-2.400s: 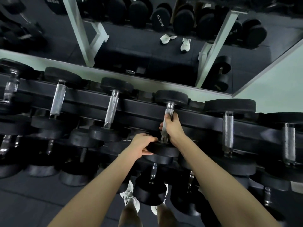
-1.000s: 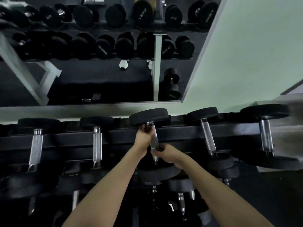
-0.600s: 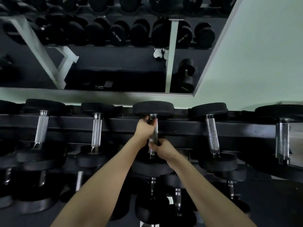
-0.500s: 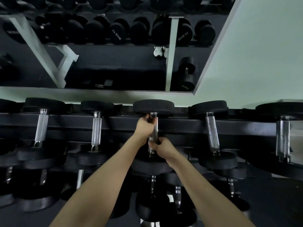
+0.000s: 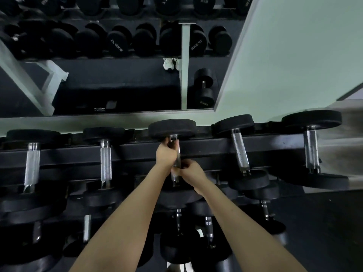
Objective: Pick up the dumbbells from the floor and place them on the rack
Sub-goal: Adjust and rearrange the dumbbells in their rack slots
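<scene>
A black dumbbell [image 5: 172,128] with a chrome handle lies across the top rails of the black rack [image 5: 206,149], its far head toward the wall. My left hand [image 5: 166,154] grips the far end of the handle. My right hand [image 5: 189,170] grips the near end of the same handle. The dumbbell's near head sits under my wrists and is mostly hidden.
Other black dumbbells fill the top rail on both sides, one close on the left [image 5: 105,156] and one close on the right [image 5: 240,148]. Lower tiers hold more dumbbells [image 5: 177,246]. A mirror [image 5: 117,75] behind the rack reflects another rack. Dark floor shows at lower right.
Since 2.4 s ago my left hand moved from the near head to the handle's far end, and my right hand slid to the near end. Over the last half second both hands stayed put.
</scene>
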